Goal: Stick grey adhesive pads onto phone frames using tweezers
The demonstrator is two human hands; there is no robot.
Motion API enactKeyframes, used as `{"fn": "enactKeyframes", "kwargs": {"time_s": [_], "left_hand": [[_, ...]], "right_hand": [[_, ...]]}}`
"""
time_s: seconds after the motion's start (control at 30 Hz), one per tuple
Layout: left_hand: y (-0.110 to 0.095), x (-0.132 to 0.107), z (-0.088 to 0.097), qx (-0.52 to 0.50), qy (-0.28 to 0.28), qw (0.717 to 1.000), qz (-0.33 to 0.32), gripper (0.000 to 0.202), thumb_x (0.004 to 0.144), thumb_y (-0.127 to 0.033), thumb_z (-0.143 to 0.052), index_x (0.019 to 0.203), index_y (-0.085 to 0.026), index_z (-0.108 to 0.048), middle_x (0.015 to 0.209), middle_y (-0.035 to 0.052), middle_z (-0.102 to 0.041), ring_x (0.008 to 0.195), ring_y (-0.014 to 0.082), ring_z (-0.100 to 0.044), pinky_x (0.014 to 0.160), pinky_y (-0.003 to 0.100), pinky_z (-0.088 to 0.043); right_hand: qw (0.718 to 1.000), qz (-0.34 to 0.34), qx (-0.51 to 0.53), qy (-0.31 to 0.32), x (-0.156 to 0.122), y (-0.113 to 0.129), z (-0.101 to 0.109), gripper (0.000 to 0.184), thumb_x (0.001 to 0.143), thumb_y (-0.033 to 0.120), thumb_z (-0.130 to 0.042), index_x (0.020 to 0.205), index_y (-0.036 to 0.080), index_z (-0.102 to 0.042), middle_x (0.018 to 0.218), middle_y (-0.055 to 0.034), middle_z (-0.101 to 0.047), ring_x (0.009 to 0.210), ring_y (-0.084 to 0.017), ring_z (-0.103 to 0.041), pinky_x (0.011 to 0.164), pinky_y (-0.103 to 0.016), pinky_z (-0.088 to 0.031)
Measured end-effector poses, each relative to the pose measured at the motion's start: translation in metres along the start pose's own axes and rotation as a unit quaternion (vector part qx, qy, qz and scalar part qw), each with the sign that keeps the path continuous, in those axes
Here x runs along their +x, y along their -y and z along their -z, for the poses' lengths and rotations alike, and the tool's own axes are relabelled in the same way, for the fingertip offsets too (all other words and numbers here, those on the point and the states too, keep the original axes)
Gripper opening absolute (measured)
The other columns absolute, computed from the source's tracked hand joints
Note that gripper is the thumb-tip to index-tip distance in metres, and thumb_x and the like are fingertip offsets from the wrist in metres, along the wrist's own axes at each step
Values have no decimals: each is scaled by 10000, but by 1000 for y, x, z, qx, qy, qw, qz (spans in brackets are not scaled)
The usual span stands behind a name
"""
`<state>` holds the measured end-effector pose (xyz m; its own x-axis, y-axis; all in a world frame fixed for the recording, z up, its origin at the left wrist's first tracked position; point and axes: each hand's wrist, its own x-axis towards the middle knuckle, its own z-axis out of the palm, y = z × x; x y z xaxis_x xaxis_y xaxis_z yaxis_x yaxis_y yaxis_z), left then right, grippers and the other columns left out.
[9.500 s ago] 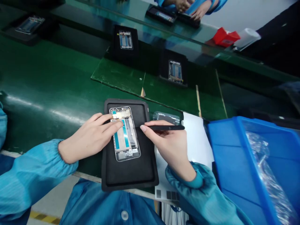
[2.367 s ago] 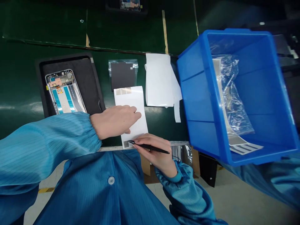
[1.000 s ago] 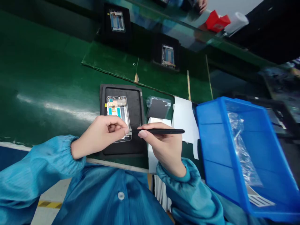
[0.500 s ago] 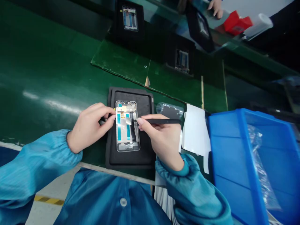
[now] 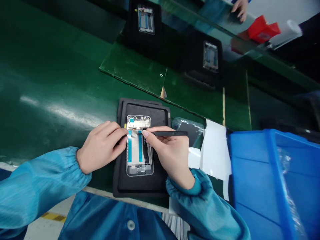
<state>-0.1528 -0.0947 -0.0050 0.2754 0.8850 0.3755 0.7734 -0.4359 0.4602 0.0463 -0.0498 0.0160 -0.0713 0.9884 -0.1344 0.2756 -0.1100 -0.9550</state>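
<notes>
An opened smartphone (image 5: 135, 151) with its circuit board and blue strips exposed lies in a black foam tray (image 5: 160, 185). My left hand (image 5: 103, 144) is at the phone's left edge, thumb and forefinger closed against it; a small yellow tab (image 5: 125, 125) sticks out just above. Between the thumb and fingers of my right hand (image 5: 171, 151) are black tweezers (image 5: 172, 133). They point left across the phone, their tips over its inside just below the circuit board. Whether the tips grip anything is too small to tell.
Right of the tray lie a clear film pouch (image 5: 188, 126) and white sheets (image 5: 216, 150), beside a blue bin (image 5: 250, 166). Farther back, two more opened phones (image 5: 146, 20) (image 5: 210, 56) rest in black trays. A co-worker's hand (image 5: 241, 9) shows near a red holder (image 5: 263, 29).
The tweezer tips have shifted slightly toward the circuit board, and the pale piece at them no longer shows. At the back right, a tilted tray now lies on the other one.
</notes>
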Motion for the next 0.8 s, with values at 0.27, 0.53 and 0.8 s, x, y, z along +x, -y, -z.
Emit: {"fn": "enactKeyframes", "kwargs": {"time_s": [0.27,0.53,0.8], "left_hand": [[0,0,-1,-1,3,1000,2,145,949,-210,-556,1003,-130,-664,893,67,-665,816,205,-610,742,361,-529],[0,0,-1,0,3,1000,1,149,951,-215,-552,1005,-131,-663,891,65,-667,811,204,-613,738,361,-527],[0,-1,0,3,10,1000,5,159,962,-224,-534,1013,-141,-659,894,65,-668,819,202,-611,743,355,-526]], "right_hand": [[1000,10,-7,-2,-1,-4,1,112,731,256,-835,788,197,-758,752,-15,-781,650,-162,-741,591,-240,-627],[1000,2,-8,-11,0,-1,-1,123,719,261,-840,772,194,-752,732,-18,-777,621,-168,-733,568,-258,-627],[999,9,-33,-12,-2,0,-1,127,733,294,-829,763,197,-753,744,-32,-778,628,-187,-731,566,-288,-632]]}}
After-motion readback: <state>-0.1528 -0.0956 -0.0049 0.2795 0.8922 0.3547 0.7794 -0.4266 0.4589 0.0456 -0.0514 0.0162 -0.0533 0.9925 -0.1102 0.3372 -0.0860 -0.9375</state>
